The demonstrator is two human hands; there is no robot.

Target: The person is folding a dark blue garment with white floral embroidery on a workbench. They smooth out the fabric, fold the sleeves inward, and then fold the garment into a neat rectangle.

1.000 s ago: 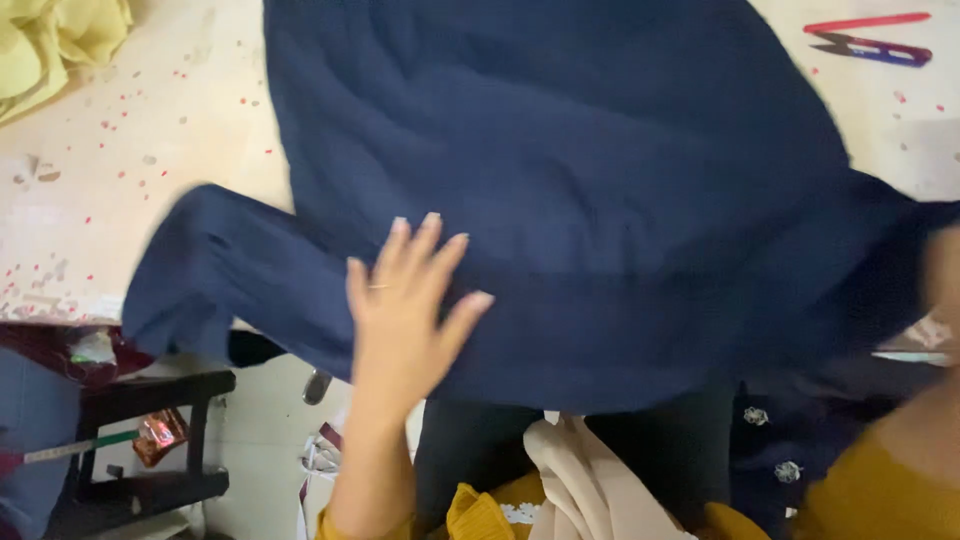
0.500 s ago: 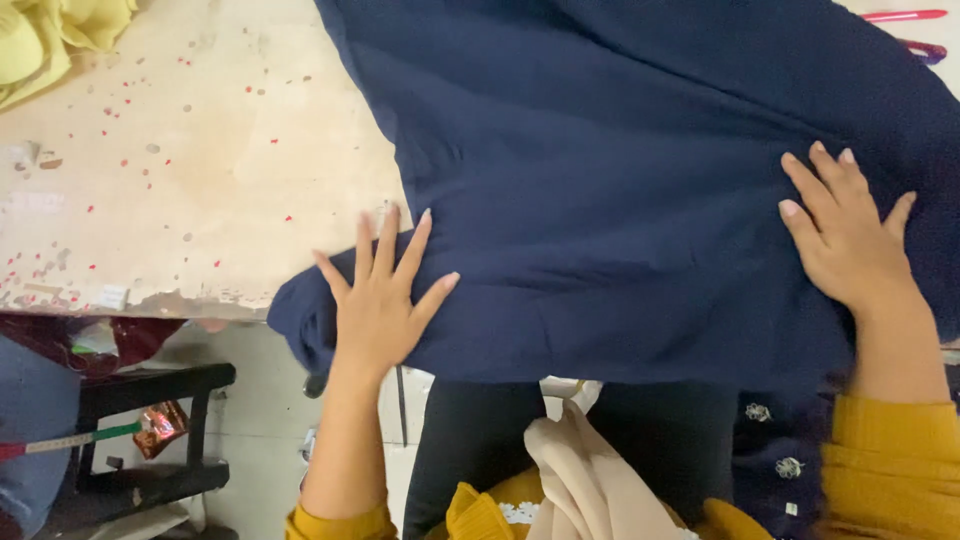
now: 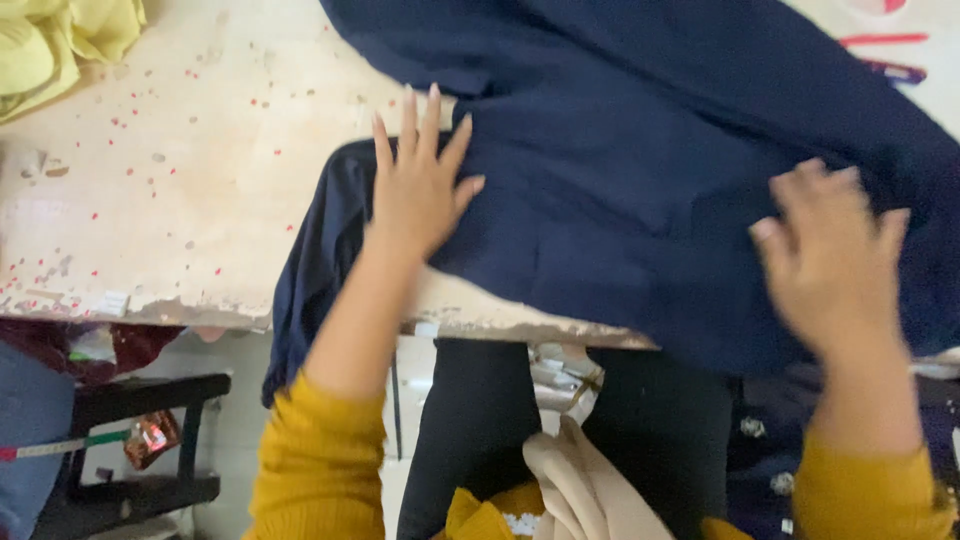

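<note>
Worn table (image 3: 150,200) carrying navy cloth (image 3: 650,170), now lying further right, one end drooping over the near edge. Left hand (image 3: 420,185), moved up since earlier, pressing flat, fingers spread, gripping nothing. Right hand (image 3: 835,255) blurring, flat on the cloth, fingers loosely open. Yellow fabric (image 3: 60,45) sitting at the far-left corner.

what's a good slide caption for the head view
Left hand and right hand pressed flat on navy cloth spread over a speckled table.
</note>
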